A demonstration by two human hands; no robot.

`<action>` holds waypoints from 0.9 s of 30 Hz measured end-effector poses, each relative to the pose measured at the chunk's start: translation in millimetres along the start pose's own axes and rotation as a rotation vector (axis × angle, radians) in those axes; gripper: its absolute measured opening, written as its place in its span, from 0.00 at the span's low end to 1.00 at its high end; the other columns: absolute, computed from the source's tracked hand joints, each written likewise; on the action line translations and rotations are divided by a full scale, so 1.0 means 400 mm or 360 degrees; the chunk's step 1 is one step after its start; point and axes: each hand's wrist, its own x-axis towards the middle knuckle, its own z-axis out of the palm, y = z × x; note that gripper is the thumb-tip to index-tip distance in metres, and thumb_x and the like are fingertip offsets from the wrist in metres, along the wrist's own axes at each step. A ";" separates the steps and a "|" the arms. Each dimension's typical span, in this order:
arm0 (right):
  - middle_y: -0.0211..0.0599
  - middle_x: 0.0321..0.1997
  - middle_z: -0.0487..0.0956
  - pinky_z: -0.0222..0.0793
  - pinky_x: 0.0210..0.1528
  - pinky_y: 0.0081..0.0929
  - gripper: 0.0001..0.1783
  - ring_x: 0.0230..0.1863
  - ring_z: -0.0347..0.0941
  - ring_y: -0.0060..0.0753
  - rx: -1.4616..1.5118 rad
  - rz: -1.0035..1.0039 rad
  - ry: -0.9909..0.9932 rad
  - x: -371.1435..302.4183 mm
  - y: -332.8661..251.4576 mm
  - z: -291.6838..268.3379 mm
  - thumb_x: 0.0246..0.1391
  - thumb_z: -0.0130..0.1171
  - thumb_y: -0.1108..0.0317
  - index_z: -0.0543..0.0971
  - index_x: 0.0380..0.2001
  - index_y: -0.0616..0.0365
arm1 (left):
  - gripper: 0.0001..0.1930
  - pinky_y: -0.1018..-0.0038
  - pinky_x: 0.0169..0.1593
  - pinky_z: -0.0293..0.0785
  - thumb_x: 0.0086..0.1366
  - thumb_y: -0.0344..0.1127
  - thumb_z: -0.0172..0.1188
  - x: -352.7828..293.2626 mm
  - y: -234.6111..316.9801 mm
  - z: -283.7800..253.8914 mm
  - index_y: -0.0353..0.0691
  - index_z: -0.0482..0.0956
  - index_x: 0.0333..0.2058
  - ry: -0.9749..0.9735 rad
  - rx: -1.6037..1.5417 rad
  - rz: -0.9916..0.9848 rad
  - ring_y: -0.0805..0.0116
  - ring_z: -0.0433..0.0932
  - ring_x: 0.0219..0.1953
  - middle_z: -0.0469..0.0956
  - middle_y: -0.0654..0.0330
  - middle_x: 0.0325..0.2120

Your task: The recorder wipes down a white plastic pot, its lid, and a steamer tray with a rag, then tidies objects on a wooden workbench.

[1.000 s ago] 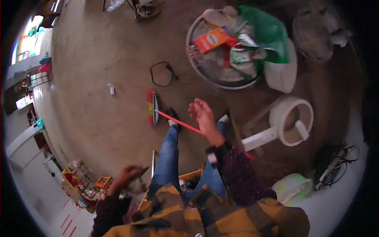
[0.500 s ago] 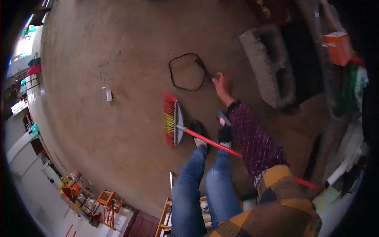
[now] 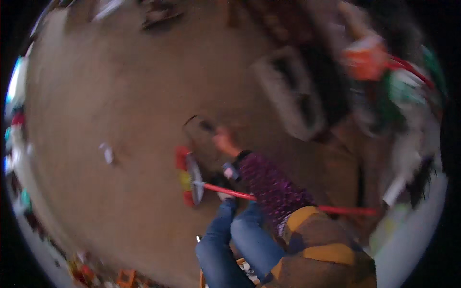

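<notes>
My right hand [image 3: 225,140], blurred by motion, is closed on the handle end of a thin black loop [image 3: 207,126] above the floor. Only part of the loop's outline shows. Below and to the left of the hand is a broom [image 3: 185,177] with red and yellow bristles. Its red pole runs to the right, passing behind my right sleeve. By my wrist and feet is a small dark thing [image 3: 231,172] with a pale pinkish patch; its kind is unclear. My left hand is out of view.
A grey hollow concrete block [image 3: 293,93] stands to the right, beside a dark gap. Farther right are an orange box [image 3: 367,60] and green and white bags. A crumpled white scrap [image 3: 106,153] lies on the brown floor [image 3: 110,86] at left. My jeans-clad legs are below.
The whole view has shifted, and broom, block and hand all sit differently in it. My right hand still has the black loop, which now appears more edge-on and smeared.
</notes>
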 end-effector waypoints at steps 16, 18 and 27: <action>0.33 0.29 0.76 0.68 0.29 0.24 0.08 0.28 0.73 0.24 0.1193 0.0477 0.1052 -0.748 -0.516 -1.833 0.57 0.49 0.67 0.70 0.35 0.61 | 0.24 0.68 0.45 0.71 0.52 0.30 0.60 -0.648 1.026 -0.115 0.36 0.68 0.49 -0.0991 0.0118 0.2052 0.65 0.75 0.41 0.75 0.55 0.41; 0.34 0.29 0.76 0.68 0.29 0.25 0.09 0.29 0.73 0.26 0.1139 0.0501 0.1161 -0.748 -0.364 -1.904 0.56 0.49 0.66 0.71 0.36 0.61 | 0.25 0.69 0.47 0.70 0.52 0.32 0.61 -0.758 1.172 -0.016 0.36 0.67 0.50 -0.1182 0.0135 0.1943 0.64 0.74 0.44 0.75 0.54 0.41; 0.51 0.36 0.74 0.67 0.36 0.43 0.14 0.36 0.71 0.55 -0.0842 0.0728 0.1215 -0.652 -0.051 -1.945 0.48 0.57 0.61 0.74 0.32 0.61 | 0.28 0.66 0.47 0.69 0.47 0.43 0.66 -0.917 1.439 0.385 0.42 0.71 0.47 -0.0301 0.0293 0.2054 0.54 0.74 0.45 0.74 0.50 0.42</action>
